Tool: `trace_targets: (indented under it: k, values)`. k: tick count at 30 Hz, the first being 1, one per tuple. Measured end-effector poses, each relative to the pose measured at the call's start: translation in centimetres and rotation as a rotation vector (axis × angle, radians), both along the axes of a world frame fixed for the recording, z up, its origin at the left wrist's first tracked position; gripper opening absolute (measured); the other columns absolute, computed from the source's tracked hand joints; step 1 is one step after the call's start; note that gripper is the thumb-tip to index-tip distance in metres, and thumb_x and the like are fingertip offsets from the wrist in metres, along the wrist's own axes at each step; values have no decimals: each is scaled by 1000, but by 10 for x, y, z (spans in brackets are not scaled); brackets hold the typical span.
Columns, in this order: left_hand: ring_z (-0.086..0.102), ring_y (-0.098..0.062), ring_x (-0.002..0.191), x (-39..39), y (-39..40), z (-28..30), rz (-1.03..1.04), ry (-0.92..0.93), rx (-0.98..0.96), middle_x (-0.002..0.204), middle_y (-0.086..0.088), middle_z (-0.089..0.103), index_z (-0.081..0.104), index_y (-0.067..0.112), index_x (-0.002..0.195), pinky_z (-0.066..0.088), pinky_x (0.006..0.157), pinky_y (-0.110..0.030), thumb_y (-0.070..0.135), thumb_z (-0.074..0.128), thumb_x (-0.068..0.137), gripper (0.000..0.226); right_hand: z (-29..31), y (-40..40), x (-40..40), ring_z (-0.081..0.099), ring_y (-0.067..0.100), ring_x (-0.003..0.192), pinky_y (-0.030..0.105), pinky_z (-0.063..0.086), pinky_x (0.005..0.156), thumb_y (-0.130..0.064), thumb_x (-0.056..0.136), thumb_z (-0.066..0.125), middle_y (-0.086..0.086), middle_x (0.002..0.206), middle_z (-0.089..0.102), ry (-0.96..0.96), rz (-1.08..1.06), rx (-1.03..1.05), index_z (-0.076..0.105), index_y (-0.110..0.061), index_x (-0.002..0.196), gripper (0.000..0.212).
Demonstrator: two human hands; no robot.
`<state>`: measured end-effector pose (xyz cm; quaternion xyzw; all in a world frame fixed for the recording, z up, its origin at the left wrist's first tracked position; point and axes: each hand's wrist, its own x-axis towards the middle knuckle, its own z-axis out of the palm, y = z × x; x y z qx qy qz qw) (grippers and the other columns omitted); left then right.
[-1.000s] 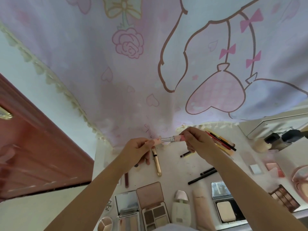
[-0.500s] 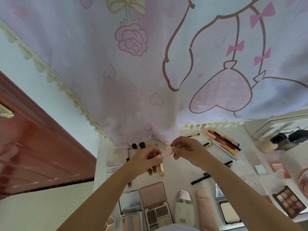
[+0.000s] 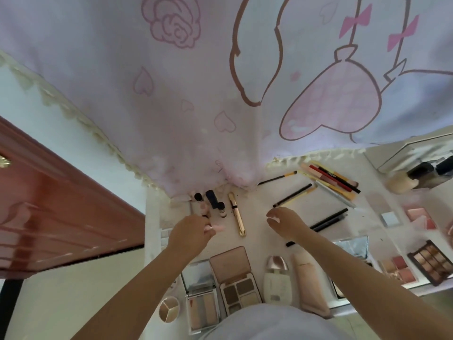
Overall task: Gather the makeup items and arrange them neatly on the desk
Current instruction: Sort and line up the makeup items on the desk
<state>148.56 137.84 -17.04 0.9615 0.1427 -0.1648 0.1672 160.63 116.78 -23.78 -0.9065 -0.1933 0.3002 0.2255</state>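
Note:
My left hand (image 3: 190, 233) pinches a small pink lip-gloss tube (image 3: 217, 228) low over the white desk (image 3: 259, 238), just left of a gold tube (image 3: 236, 214) and below some small dark-capped bottles (image 3: 212, 201). My right hand (image 3: 285, 220) hovers apart to the right with loosely curled fingers, and nothing is plainly in it. Black pencils (image 3: 328, 220) lie beside it. A bundle of coloured pencils (image 3: 329, 182) sits at the back right. Open palettes (image 3: 235, 278), a white bottle (image 3: 277, 280) and a pink tube (image 3: 310, 288) line the near edge.
A pink printed cloth (image 3: 220, 94) hangs over the back of the desk. A red-brown door (image 3: 49, 204) stands to the left. More palettes (image 3: 432, 263), a blush compact (image 3: 420, 217) and a powder brush (image 3: 402, 184) lie on the right.
Both hands held the pink tube together up near the cloth. They have since parted; the left hand carried the tube down and left, the right hand let go and moved right.

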Motion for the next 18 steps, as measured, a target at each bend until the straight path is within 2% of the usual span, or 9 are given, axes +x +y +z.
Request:
trace_targets:
  k: [2, 5, 9, 13, 18]
  values:
    - [60, -22, 84, 3, -4, -7, -53, 61, 75, 93, -9, 64, 61, 9, 94, 46, 77, -31, 31, 45, 93, 27, -16, -6, -3, 43, 25, 122, 27, 33, 99, -21, 94, 44, 9, 133, 48, -87, 67, -73, 53, -10, 124, 33]
    - [60, -21, 88, 12, -13, -17, -137, 156, 228, 98, -6, 62, 58, 10, 100, 46, 74, -30, 28, 42, 95, 25, -28, -10, -8, 40, 25, 121, 29, 38, 97, -19, 92, 44, 8, 131, 47, -180, 112, -76, 55, -9, 122, 33]
    - [61, -23, 95, 26, -29, -27, -203, 272, 392, 109, -9, 60, 56, 6, 111, 43, 68, -28, 12, 46, 94, 21, -36, -16, -10, 37, 23, 125, 27, 35, 98, -16, 91, 43, 7, 134, 44, -195, 167, -42, 57, -8, 119, 32]
    - [53, -36, 112, 35, -42, -25, -267, 306, 592, 128, -31, 46, 48, -1, 123, 48, 87, -37, -1, 43, 91, 33, -41, -27, -6, 32, 20, 132, 25, 25, 106, -15, 92, 43, 2, 142, 38, -144, 198, -9, 57, -9, 119, 30]
    - [45, -34, 115, 43, -40, -29, -460, 302, 712, 124, -18, 52, 58, 2, 113, 36, 100, -47, 1, 45, 89, 27, -43, -32, -2, 34, 20, 132, 23, 23, 107, -12, 92, 43, 3, 141, 41, -108, 208, 34, 60, -8, 116, 29]
